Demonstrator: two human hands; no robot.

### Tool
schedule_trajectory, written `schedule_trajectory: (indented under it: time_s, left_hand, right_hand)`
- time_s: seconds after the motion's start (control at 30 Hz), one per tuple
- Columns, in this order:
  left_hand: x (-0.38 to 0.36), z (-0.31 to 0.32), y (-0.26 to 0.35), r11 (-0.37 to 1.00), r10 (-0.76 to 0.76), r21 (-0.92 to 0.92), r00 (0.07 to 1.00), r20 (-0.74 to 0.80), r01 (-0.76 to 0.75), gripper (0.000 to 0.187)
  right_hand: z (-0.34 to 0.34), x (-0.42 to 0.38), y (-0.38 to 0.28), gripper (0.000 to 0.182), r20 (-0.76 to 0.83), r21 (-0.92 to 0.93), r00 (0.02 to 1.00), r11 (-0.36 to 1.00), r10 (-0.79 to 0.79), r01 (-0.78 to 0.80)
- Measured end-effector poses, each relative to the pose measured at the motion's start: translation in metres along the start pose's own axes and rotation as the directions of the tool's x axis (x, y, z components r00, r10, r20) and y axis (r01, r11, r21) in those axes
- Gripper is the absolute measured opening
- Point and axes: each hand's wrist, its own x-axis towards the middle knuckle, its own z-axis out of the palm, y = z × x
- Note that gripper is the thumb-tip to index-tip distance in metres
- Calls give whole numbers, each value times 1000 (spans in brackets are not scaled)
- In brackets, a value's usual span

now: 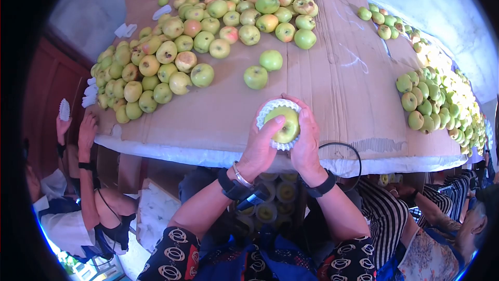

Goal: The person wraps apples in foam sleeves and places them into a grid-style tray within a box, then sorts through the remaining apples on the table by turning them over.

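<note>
Apple [289, 129]: here it is, mid-view by the near edge of the bench [338, 94], snug in a white foam net [282, 146], top showing.
Co-worker's hand [63, 125]: far left, holding up another net [64, 108].
Left pile [167, 52]: bare apples heaped on the bench, spare nets [89, 94] along its outer side.
Left hand [260, 143]: grip curled round the net, thumb pressing on the apple.
Netting: looks nearly done; the next move seems to call for easing the rim up evenly, no bruising squeeze.
Packed apples [266, 212]: below the bench, netted, close together; container's edges too dark to tell.
Right hand [307, 143]: grip cupped opposite, netted apple held between the two.
Right pile [423, 107]: more bare apples.
</note>
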Motion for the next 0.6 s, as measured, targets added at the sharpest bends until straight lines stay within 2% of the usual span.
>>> schedule_trajectory:
  time_s: [0.17,0.23,0.27,0.33,0.37,0.43,0.57,0.6]
  left_hand:
    - [2,2,-1,1000,28,0,1000,8,-28,42]
    - [3,1,0,1000,-24,14,1000,-11,24,37]
    - [4,-3,0,993,-38,117,999,39,33,42]
    - [5,0,2,999,-33,-9,999,22,33,33]
    - [1,-1,3,998,-67,-16,998,-19,67,33]
    - [2,0,7,997,-71,42,986,152,65,39]
    - [-2,1,5,994,-102,38,989,112,98,38]
    - [-4,-1,4,994,-110,23,986,122,108,37]
  right_hand:
    - [-10,3,13,44,5,59,999,998,32,-32]
    - [-17,4,25,52,11,-123,1000,992,15,-13]
    - [-18,5,23,53,24,-172,1000,985,8,-4]
    - [-23,7,24,53,71,-347,996,935,-58,80]
    - [-22,2,23,53,51,-342,999,939,-9,26]
    - [-18,2,11,54,50,-307,999,951,-16,31]
    - [-14,-10,-9,51,-12,-235,999,971,38,-40]
    - [-15,-13,-17,50,40,-263,995,962,87,-73]
